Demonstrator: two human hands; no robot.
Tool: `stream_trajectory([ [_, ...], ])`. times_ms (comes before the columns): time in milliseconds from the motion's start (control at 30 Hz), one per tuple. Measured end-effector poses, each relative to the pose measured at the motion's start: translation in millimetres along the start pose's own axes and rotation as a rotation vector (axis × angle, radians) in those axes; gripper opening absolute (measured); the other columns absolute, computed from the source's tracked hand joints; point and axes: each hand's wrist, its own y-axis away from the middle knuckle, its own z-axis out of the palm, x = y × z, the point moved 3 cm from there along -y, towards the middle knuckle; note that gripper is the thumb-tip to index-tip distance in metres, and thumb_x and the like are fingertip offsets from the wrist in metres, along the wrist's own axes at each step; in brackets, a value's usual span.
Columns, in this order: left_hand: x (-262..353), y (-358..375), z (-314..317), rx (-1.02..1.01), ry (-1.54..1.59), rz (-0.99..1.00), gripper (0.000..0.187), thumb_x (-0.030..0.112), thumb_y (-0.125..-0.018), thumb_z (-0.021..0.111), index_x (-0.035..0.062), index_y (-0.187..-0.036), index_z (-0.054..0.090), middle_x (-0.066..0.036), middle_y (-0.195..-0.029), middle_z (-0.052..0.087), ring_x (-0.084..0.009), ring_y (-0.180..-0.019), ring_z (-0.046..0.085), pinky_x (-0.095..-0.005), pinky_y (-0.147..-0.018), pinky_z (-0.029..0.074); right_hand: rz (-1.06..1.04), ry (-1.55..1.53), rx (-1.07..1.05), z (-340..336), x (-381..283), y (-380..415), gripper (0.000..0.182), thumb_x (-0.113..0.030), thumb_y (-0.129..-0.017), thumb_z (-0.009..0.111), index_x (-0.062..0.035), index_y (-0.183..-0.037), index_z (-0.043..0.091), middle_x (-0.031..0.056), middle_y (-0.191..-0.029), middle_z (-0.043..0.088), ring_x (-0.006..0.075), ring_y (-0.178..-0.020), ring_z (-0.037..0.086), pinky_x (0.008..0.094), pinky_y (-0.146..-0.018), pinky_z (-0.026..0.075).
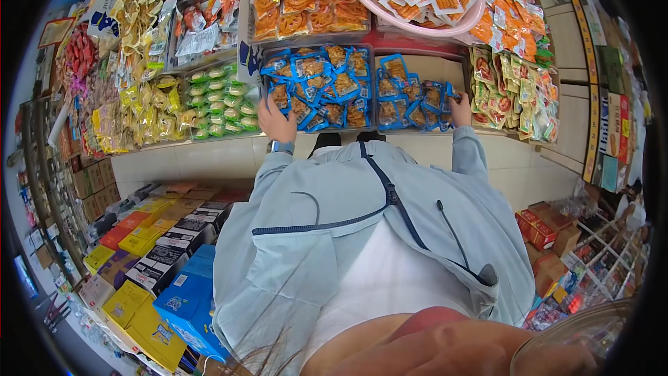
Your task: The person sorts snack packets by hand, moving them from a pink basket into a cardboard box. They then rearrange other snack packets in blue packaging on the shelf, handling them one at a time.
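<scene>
My left hand (277, 122), with a watch on its wrist, rests at the left front corner of a bin (371, 108) filled with blue-edged snack packets (311, 66). Its fingers bend over the bin's edge, and what they grip is hard to make out. On the right, my right hand (460, 110) pinches a blue packet (450, 90) at the right side of the neighbouring bin. More blue packets (394, 68) lie in that bin's left and front part, and its cardboard bottom (435, 68) shows behind them.
Green-and-white packets (223, 101) fill a bin on the left. Red-and-cream packets (515, 90) lie on the right. Behind stand orange snack packs (306, 0) and a pink basin (480, 3). Boxes (188, 299) are stacked at lower left, others (536, 230) at lower right.
</scene>
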Motion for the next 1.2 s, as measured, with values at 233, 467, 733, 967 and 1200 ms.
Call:
stream_trajectory([
  [233, -22.6, -8.3, 12.1, -0.221, -0.146, -0.15, 0.067, 0.037, -0.075, 0.073, 0.0106, -0.132, 0.049, -0.014, -0.146, 0.033, -0.0361, -0.133, 0.032, -0.0536, -0.107, 0.026, -0.286, 0.693, 0.198, 37.9, -20.5, 50.0, 0.059, -0.016, -0.08, 0.06, -0.0206, -0.137, 0.046, 0.0093, -0.151, 0.03, 0.0285, -0.135, 0.034, 0.0513, -0.103, 0.034],
  [467, -3.3, -13.3, 2.6, -0.218, -0.173, -0.282, 0.065, 0.053, -0.07, 0.074, 0.0093, -0.115, 0.059, -0.013, -0.143, 0.035, -0.0352, -0.132, 0.03, -0.0527, -0.106, 0.024, -0.239, 0.536, 0.128, 45.6, -4.8, 50.4, 0.056, -0.016, -0.08, 0.059, -0.0214, -0.135, 0.049, 0.0032, -0.153, 0.029, 0.027, -0.137, 0.031, 0.0534, -0.106, 0.028],
  [733, -19.0, -29.5, 20.0, -0.13, -0.315, -0.279, 0.046, 0.046, -0.082, 0.064, 0.0052, -0.102, 0.067, -0.012, -0.137, 0.043, -0.0354, -0.122, 0.041, -0.0523, -0.096, 0.037, -0.541, 0.328, 0.252, 36.4, -61.3, 74.5, 0.052, -0.007, -0.075, 0.061, -0.0152, -0.126, 0.055, 0.011, -0.141, 0.041, 0.0323, -0.129, 0.038, 0.0518, -0.103, 0.03],
  [967, 21.3, -4.6, -25.1, -0.083, 0.043, 0.212, 0.023, 0.023, -0.082, 0.068, 0.001, -0.09, 0.066, -0.015, -0.106, 0.06, -0.0327, -0.093, 0.06, -0.0438, -0.078, 0.049, -0.7, -0.207, -0.43, 66.4, -155.9, 126.8, 0.041, -0.005, -0.081, 0.062, -0.0076, -0.121, 0.055, 0.0155, -0.123, 0.055, 0.0331, -0.109, 0.056, 0.0385, -0.093, 0.044],
  [1200, 145.9, 25.9, 5.8, -0.467, 0.335, 0.676, 0.043, 0.028, -0.08, 0.068, 0.004, -0.115, 0.059, -0.014, -0.121, 0.055, -0.035, -0.109, 0.053, -0.0454, -0.091, 0.041, 0.016, -0.749, -0.864, 107.0, -179.0, 148.1, 0.057, -0.014, -0.089, 0.064, -0.0128, -0.138, 0.034, 0.009, -0.119, 0.056, 0.0206, -0.107, 0.057, 0.0351, -0.088, 0.049],
])
